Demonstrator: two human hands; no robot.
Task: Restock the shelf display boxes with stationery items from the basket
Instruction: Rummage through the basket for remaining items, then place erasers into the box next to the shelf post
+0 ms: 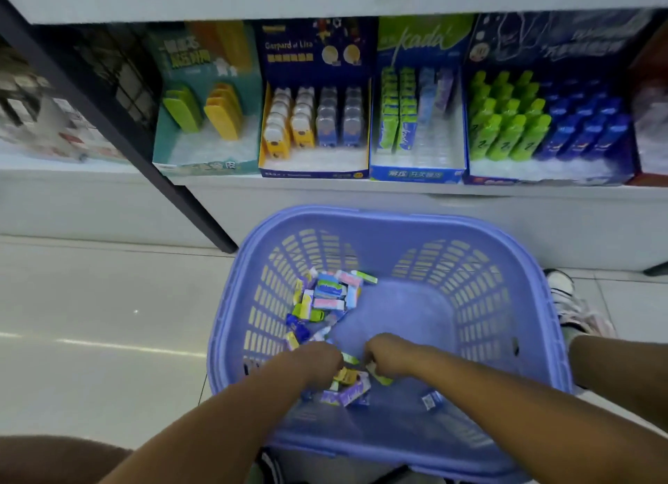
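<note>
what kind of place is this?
Probably a stationery shop aisle: printed retail display boxes lined up on a white shelf, and a purple basket of small packaged items on the tiled floor.

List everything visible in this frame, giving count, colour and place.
basket: one, lilac, on the floor below the shelf
stationery items: many, mixed colours, heaped at the basket's left side
teal display box: one, with green and yellow pieces, leftmost on the shelf
navy display box: one, with yellow and bluish pieces, second from left
kada display box: one, blue and green, green packs at its left, third
dark blue display box: one, with green and blue pieces, fourth
shoe: one, white, right of the basket
left hand: in the basket among items, grip hidden
right hand: in the basket beside it, grip hidden
</note>
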